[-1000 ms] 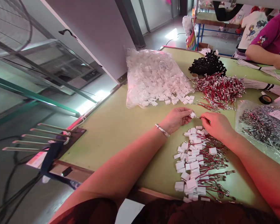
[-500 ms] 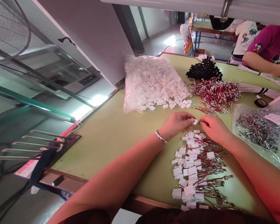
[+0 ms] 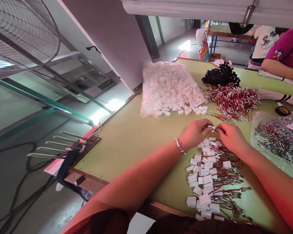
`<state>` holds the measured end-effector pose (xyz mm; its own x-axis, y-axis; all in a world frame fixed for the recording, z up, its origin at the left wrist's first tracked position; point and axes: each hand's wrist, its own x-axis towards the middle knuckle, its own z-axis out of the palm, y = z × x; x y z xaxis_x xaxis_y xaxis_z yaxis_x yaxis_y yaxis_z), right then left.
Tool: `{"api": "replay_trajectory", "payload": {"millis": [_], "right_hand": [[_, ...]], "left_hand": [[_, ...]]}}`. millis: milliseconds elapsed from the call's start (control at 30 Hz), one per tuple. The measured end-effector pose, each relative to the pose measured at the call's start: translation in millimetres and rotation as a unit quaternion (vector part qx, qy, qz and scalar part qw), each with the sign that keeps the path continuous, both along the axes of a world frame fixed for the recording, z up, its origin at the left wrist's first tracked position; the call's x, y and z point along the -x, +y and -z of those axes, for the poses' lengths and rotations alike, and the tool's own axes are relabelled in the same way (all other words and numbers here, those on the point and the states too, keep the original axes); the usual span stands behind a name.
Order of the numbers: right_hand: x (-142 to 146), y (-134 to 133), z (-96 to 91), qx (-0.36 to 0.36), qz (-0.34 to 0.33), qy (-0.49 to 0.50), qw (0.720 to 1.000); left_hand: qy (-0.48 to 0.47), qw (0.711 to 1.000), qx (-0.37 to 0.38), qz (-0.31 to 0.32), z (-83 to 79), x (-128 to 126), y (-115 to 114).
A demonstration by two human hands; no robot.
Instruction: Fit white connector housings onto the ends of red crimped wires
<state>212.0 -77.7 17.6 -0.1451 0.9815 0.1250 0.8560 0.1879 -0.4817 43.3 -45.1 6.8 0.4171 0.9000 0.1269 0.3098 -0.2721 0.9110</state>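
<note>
My left hand (image 3: pixel 197 132) pinches a small white plastic connector housing (image 3: pixel 212 128) between thumb and fingertips. Close to its right side, my right hand (image 3: pixel 230 136) has thumb and index finger pressed together; what they hold, if anything, is too small to make out. Below both hands lies a long heap of white housings with short red wires (image 3: pixel 207 179), their metal ends pointing right. Just beyond the hands, a pile of loose red wires with metal terminals (image 3: pixel 236 101) rests on the table.
A clear bag of white housings (image 3: pixel 172 87) spills open on the green table (image 3: pixel 127 143). Black parts (image 3: pixel 221 75) are heaped behind the wires. On the right are a bag of metal parts (image 3: pixel 278 136) and black tape (image 3: pixel 282 111). A co-worker's arm (image 3: pixel 280 69) reaches in at the far right.
The whole view has shifted, so everything appears farther right and more of the fan shows at left. My hands stay close together, with the housing still in the left one.
</note>
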Motion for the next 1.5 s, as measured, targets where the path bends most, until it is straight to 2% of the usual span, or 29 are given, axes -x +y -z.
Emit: {"api": "replay_trajectory", "payload": {"millis": [167, 233, 267, 300, 333, 367, 400, 433, 500, 633, 700, 833, 1000, 1100, 1167, 1233, 1300, 1400, 1500], "right_hand": [[0, 0, 1.6, -0.003, -0.014, 0.017, 1.000], [0, -1, 0.0, 0.007, -0.013, 0.014, 1.000], [1, -2, -1.5, 0.020, -0.013, 0.010, 1.000], [2, -4, -3.2, 0.039, -0.017, 0.006, 0.999], [3, -5, -5.1, 0.060, -0.029, 0.006, 0.998], [3, -6, -7.0, 0.079, -0.047, 0.009, 0.996], [3, -5, -8.5, 0.093, -0.066, 0.013, 0.993], [2, -4, -9.4, 0.099, -0.083, 0.017, 0.992], [-4, 5, -8.7, 0.084, -0.078, 0.005, 0.993], [-22, 30, 2.7, 0.002, 0.060, -0.088, 0.994], [-27, 38, 9.6, -0.003, 0.090, -0.148, 0.985], [-29, 37, 13.4, 0.017, 0.072, -0.237, 0.969], [-33, 28, 3.3, 0.018, 0.036, -0.251, 0.967], [-32, 27, -0.2, 0.017, 0.048, -0.245, 0.968], [-28, 28, 1.2, 0.001, 0.046, -0.230, 0.972], [-21, 29, 5.0, -0.010, 0.027, -0.221, 0.975], [-15, 30, 9.8, -0.014, 0.004, -0.234, 0.972], [-12, 32, 14.6, -0.015, -0.001, -0.253, 0.967], [-14, 31, 12.2, -0.027, 0.019, -0.227, 0.973]], "left_hand": [[-0.040, 0.990, 0.121, 0.063, -5.4, 1, 3], [-0.006, 0.995, 0.077, 0.066, -9.1, 10, 13], [0.028, 0.999, 0.023, 0.040, -10.2, 17, 20], [0.071, 0.996, -0.054, -0.016, -10.2, 26, 27], [0.131, 0.978, -0.124, -0.102, -9.0, 36, 35], [0.194, 0.948, -0.173, -0.183, -6.6, 46, 44], [0.259, 0.920, -0.202, -0.212, -3.2, 55, 51], [0.319, 0.901, -0.206, -0.209, 0.7, 62, 58], [0.379, 0.883, -0.191, -0.202, 8.6, 71, 69], [0.399, 0.884, -0.167, -0.179, 15.1, 69, 75], [0.389, 0.889, -0.156, -0.184, 14.4, 66, 74], [0.380, 0.896, -0.137, -0.185, 13.9, 65, 68], [0.386, 0.896, -0.139, -0.172, 15.9, 67, 61], [0.347, 0.907, -0.156, -0.178, 12.3, 65, 59], [0.266, 0.934, -0.132, -0.199, 7.9, 60, 56], [0.126, 0.972, -0.042, -0.196, 3.8, 51, 51], [-0.031, 0.984, 0.089, -0.151, 1.7, 39, 43], [-0.176, 0.949, 0.246, -0.084, 2.5, 22, 31], [-0.233, 0.912, 0.327, -0.080, 3.5, 13, 24]]}}
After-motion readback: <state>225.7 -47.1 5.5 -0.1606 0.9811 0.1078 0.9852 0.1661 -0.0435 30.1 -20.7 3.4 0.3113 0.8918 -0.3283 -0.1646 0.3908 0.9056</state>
